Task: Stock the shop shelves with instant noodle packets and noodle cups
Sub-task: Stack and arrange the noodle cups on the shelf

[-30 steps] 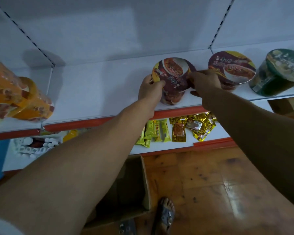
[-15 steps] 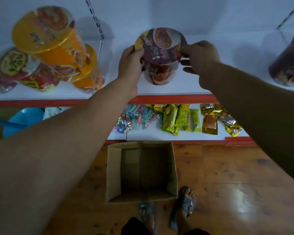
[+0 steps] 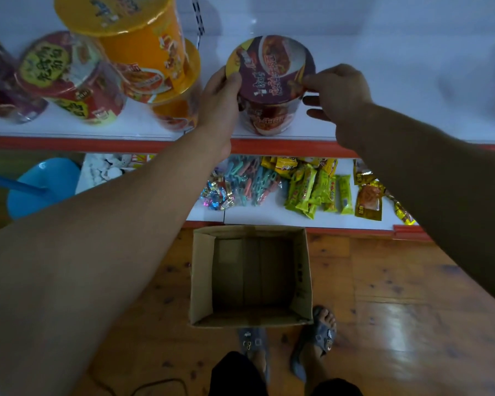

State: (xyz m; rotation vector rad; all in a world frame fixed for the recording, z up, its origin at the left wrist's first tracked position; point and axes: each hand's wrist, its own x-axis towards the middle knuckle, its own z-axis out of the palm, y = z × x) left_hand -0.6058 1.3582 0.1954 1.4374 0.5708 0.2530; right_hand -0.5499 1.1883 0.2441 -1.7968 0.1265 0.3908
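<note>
The white upper shelf (image 3: 397, 81) already carries much of your stock. Tall orange cups (image 3: 143, 44) are stacked at the left, with a red cup (image 3: 69, 81) beside them. On the floor at your feet the cardboard box (image 3: 300, 281) stands open, and nothing shows inside it, so this looks like the last cup from that box. No noodle packets are in view, so I cannot tell whether that part is done.

The dark red noodle cup (image 3: 269, 84) sits near the front lip of the upper shelf, just right of the orange stack and apart from it. Whether its base is fully down I cannot tell.

Your left hand (image 3: 219, 101) is wrapped round the cup's side, thumb on the lid rim. Your right hand (image 3: 337, 92) pinches the lid's far edge between thumb and forefinger, with the other fingers held off.

A second ago you held this cup at the right end of the bay, close to another dark cup and a green one. Now it is over at the left end, those neighbours are out of sight, and both grips are unchanged.
</note>
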